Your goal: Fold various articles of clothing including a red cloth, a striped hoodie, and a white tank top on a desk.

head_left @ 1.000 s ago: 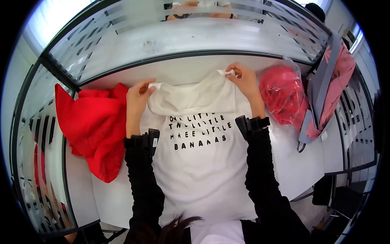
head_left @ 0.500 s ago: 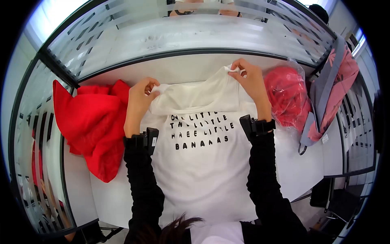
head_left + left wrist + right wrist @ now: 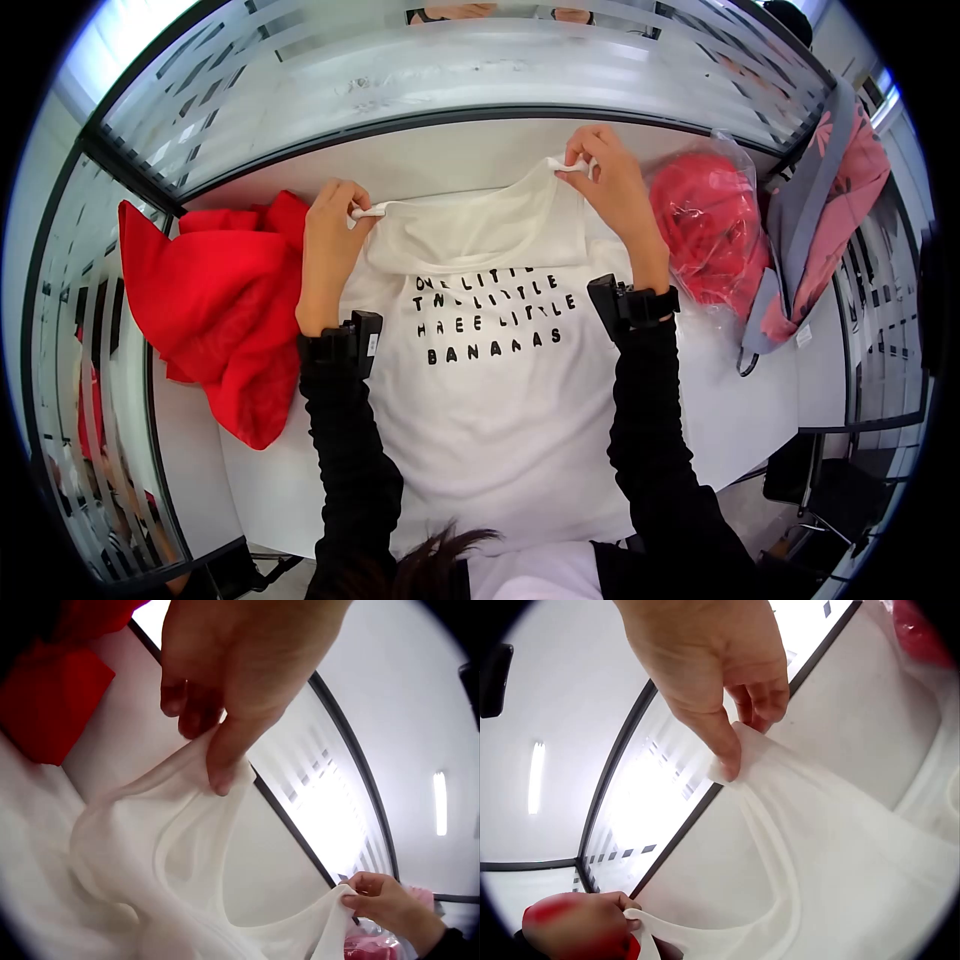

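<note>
A white garment with black lettering (image 3: 495, 400) lies spread on the table, its upper end lifted and folded over the top line of print. My left hand (image 3: 332, 235) pinches one upper corner between thumb and fingers, and my right hand (image 3: 618, 195) pinches the other, slightly higher. In the left wrist view, the left hand (image 3: 240, 667) grips the white fabric (image 3: 187, 862), which sags toward the far hand. The right wrist view shows the right hand (image 3: 712, 667) with the cloth edge (image 3: 780, 847) between thumb and fingers.
Red fabric (image 3: 225, 300) lies at the left of the table. To the right are a clear bag with red contents (image 3: 708, 225) and a pink and grey item (image 3: 835, 200). A framed glass partition (image 3: 480, 75) borders the table's back and sides.
The right hand has moved right and slightly up with its corner of the cloth. The left hand shifts a little up and left, and the fabric between them looks tauter.
</note>
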`<state>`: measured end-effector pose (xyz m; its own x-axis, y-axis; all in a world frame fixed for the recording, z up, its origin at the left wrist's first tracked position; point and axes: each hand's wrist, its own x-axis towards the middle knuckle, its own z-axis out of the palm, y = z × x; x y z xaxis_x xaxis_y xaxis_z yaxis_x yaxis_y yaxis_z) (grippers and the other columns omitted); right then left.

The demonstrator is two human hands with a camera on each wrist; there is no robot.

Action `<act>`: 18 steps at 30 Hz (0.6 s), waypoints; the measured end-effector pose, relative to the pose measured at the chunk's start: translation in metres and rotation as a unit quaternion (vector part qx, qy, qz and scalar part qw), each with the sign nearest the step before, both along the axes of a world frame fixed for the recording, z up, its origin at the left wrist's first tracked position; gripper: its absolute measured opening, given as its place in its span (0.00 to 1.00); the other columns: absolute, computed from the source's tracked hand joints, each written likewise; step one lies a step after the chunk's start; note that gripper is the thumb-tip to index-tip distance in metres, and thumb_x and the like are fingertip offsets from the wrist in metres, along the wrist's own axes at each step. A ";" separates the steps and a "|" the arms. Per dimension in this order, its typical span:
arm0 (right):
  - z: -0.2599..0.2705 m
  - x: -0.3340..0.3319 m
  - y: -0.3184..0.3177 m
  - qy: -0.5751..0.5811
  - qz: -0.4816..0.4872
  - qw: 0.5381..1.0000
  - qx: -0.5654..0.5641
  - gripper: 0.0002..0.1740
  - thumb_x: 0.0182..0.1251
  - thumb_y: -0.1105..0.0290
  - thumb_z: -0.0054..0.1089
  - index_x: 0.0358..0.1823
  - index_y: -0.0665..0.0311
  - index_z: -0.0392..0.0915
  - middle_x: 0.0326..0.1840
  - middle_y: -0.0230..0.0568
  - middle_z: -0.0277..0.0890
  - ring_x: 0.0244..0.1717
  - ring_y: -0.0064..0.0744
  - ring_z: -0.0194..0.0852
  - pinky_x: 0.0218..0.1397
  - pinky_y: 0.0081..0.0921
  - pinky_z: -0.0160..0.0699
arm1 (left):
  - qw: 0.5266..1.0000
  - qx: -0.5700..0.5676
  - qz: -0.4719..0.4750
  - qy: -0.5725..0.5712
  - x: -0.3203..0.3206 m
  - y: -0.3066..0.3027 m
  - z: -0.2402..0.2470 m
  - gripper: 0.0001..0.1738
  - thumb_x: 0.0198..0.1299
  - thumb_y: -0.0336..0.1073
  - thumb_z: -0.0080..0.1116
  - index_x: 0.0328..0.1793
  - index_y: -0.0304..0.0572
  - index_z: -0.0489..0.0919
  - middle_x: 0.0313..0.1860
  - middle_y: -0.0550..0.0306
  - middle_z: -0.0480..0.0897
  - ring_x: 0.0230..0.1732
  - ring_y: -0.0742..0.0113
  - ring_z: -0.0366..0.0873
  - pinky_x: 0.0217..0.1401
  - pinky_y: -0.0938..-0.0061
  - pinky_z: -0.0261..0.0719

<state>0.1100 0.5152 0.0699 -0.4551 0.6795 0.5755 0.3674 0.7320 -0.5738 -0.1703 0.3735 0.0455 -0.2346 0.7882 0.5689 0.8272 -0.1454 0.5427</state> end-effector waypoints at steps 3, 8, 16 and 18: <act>0.000 -0.001 -0.004 -0.020 -0.033 0.999 0.013 0.11 0.52 0.73 0.64 0.32 0.65 0.70 0.33 0.35 0.67 0.22 0.32 0.62 0.29 0.27 0.63 | 0.998 -0.009 0.066 -0.017 0.008 -0.004 0.014 0.12 0.46 0.26 0.65 0.30 0.37 0.70 0.22 0.59 0.66 0.20 0.71 0.59 0.25 0.77 0.61; 0.005 -0.005 -0.009 -0.055 -0.048 0.997 -0.032 0.10 0.58 0.70 0.60 0.33 0.66 0.69 0.26 0.39 0.68 0.18 0.31 0.62 0.26 0.28 0.63 | 0.992 -0.013 0.109 -0.064 0.011 -0.009 0.028 0.11 0.52 0.33 0.64 0.31 0.37 0.71 0.18 0.58 0.67 0.16 0.73 0.58 0.20 0.76 0.57; 0.010 -0.007 -0.010 0.089 -0.007 0.983 -0.158 0.08 0.63 0.73 0.54 0.36 0.69 0.66 0.25 0.46 0.74 0.22 0.31 0.80 0.24 0.20 0.72 | 0.966 -0.027 0.056 -0.253 0.011 -0.014 0.041 0.08 0.59 0.30 0.58 0.37 0.30 0.74 0.27 0.59 0.77 0.22 0.79 0.75 0.25 0.85 0.70; 0.008 -0.007 -0.008 0.116 0.024 0.984 -0.134 0.07 0.64 0.74 0.53 0.36 0.69 0.65 0.26 0.47 0.75 0.29 0.33 0.83 0.29 0.22 0.77 | 0.962 0.033 0.015 -0.270 0.012 -0.014 0.040 0.08 0.59 0.29 0.57 0.37 0.30 0.73 0.25 0.58 0.78 0.26 0.76 0.79 0.28 0.85 0.72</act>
<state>0.1025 0.5076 0.0781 -0.3683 0.8019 0.4705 0.1733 0.5564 -0.8126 -0.1580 0.3599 0.0850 -0.5317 0.7431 0.4063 0.4312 -0.1754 0.8850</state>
